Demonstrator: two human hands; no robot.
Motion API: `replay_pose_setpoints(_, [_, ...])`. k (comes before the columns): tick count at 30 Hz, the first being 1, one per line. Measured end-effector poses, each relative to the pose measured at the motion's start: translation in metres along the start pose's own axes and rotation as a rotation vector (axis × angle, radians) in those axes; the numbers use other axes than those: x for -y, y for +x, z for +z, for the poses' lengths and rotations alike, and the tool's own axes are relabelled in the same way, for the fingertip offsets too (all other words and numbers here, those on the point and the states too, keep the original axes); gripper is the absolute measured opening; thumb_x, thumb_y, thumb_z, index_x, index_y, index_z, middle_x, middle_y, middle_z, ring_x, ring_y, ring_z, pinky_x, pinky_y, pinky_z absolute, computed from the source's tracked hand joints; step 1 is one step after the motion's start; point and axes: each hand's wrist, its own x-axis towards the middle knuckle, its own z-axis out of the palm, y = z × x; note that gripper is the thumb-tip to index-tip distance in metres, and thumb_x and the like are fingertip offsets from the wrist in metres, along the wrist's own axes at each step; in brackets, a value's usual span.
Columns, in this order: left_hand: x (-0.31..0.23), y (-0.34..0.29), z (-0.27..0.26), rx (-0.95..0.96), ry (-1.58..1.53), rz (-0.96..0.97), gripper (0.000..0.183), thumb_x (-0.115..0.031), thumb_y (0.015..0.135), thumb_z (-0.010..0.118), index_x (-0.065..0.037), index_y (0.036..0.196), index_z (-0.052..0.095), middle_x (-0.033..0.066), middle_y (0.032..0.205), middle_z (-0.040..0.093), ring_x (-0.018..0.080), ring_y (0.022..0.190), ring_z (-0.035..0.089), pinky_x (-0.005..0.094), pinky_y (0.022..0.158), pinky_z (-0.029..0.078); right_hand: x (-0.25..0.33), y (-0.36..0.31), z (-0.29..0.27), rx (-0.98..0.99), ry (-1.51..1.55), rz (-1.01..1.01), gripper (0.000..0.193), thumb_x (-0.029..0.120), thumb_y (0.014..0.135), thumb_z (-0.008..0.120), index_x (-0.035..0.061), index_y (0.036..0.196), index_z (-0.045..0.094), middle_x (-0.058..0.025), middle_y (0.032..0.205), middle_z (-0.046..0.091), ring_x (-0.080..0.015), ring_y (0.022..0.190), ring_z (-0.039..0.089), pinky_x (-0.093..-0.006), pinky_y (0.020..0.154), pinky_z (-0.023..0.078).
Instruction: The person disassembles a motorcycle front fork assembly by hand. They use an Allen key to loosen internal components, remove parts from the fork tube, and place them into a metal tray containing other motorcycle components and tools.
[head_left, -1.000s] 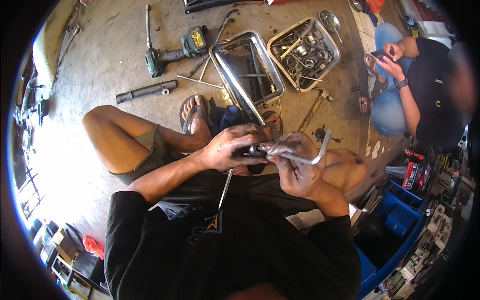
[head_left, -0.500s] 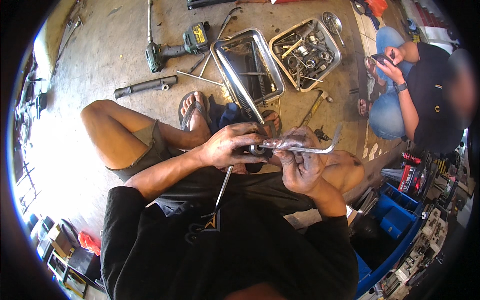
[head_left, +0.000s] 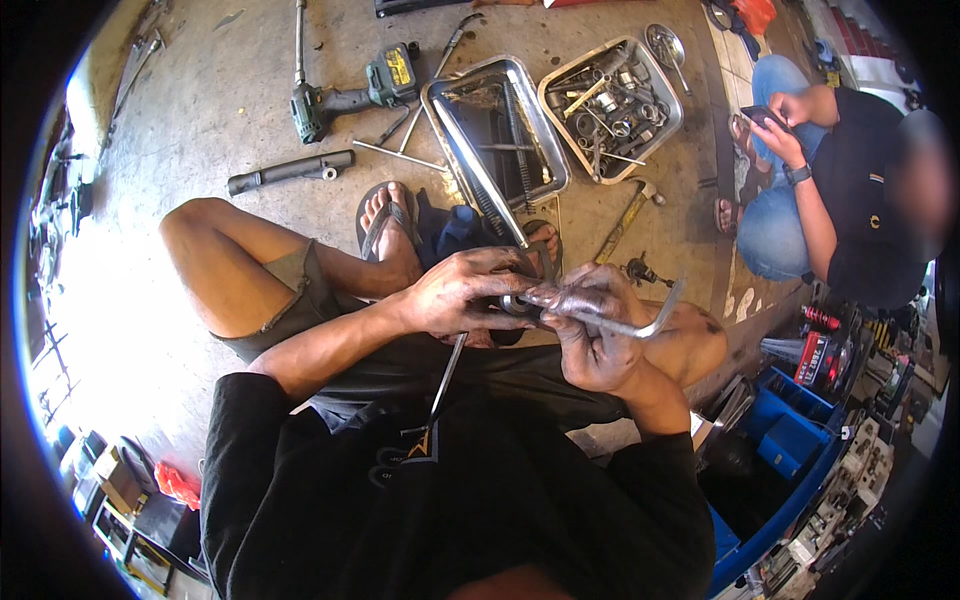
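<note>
My left hand (head_left: 465, 290), blackened with grease, is closed around a dark round part with a metal ring (head_left: 513, 303) at its end, held above my lap. Most of that part is hidden by the fingers. From beneath this hand a thin metal rod (head_left: 447, 380) slants down toward my shirt. My right hand (head_left: 600, 345) pinches a bent metal bar (head_left: 640, 328), shaped like an L-shaped hex key, whose far end kinks upward at the right. Its fingertips are close to the ringed end; whether the bar enters the ring I cannot tell.
Ahead lie a metal tray (head_left: 432, 100) with springs, a tray (head_left: 672, 125) of sockets and wrenches, a hammer (head_left: 625, 220), a cordless impact wrench (head_left: 345, 100) and a black tube (head_left: 290, 172). At right a person (head_left: 835, 190) sits holding a phone. A blue bin (head_left: 790, 445) stands lower right.
The bent bar has tilted, its kinked end now lower. My right hand's fingers have shifted on it, while my left hand stays nearly still.
</note>
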Motion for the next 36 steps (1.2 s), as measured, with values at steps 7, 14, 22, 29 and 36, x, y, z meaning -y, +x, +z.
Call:
replay_pose_setpoints(7, [0.000, -0.001, 0.001, -0.010, 0.001, 0.010, 0.047, -0.011, 0.070, 0.084, -0.003, 0.112, 0.066, 0.0188, 0.110, 0.063, 0.0368, 0.099, 0.063, 0.0438, 0.083, 0.052, -0.001, 0.004, 0.001, -0.001, 0.029, -0.044, 0.024, -0.007, 0.079, 0.070, -0.0010, 0.100, 0.062, -0.0142, 0.087, 0.063, -0.0271, 0.073, 0.061, -0.0354, 0.063, 0.050])
replay_pose_setpoints(14, [0.004, -0.002, 0.004, -0.015, 0.029, 0.033, 0.045, -0.011, 0.070, 0.083, -0.004, 0.112, 0.068, 0.0181, 0.109, 0.063, 0.0366, 0.099, 0.063, 0.0436, 0.083, 0.052, -0.003, -0.001, -0.003, 0.020, 0.036, -0.010, 0.021, -0.007, 0.079, 0.070, -0.0024, 0.098, 0.062, -0.0142, 0.087, 0.064, -0.0272, 0.073, 0.061, -0.0349, 0.063, 0.050])
replay_pose_setpoints(22, [0.007, -0.005, 0.005, -0.006, 0.003, 0.015, 0.047, -0.011, 0.070, 0.083, -0.003, 0.114, 0.067, 0.0186, 0.111, 0.063, 0.0364, 0.100, 0.063, 0.0440, 0.084, 0.052, -0.002, 0.004, -0.006, 0.028, 0.073, 0.013, 0.022, -0.006, 0.081, 0.070, -0.0029, 0.101, 0.062, -0.0147, 0.089, 0.064, -0.0265, 0.074, 0.062, -0.0346, 0.064, 0.050])
replay_pose_setpoints(29, [0.001, -0.001, 0.001, -0.067, -0.006, -0.001, 0.053, -0.010, 0.070, 0.085, -0.004, 0.119, 0.066, 0.0203, 0.113, 0.063, 0.0371, 0.100, 0.063, 0.0437, 0.085, 0.052, -0.005, -0.005, -0.003, -0.102, 0.287, 0.207, 0.024, 0.000, 0.084, 0.072, -0.0041, 0.105, 0.061, -0.0165, 0.099, 0.066, -0.0252, 0.095, 0.067, -0.0321, 0.079, 0.055])
replay_pose_setpoints(36, [0.001, 0.000, 0.004, -0.085, 0.018, 0.030, 0.048, -0.018, 0.072, 0.084, -0.008, 0.117, 0.068, 0.0149, 0.108, 0.064, 0.0321, 0.093, 0.064, 0.0400, 0.080, 0.054, 0.000, -0.012, -0.008, 0.002, 0.189, 0.171, 0.018, -0.009, 0.091, 0.057, -0.0084, 0.109, 0.054, -0.0203, 0.104, 0.064, -0.0357, 0.102, 0.067, -0.0437, 0.091, 0.054])
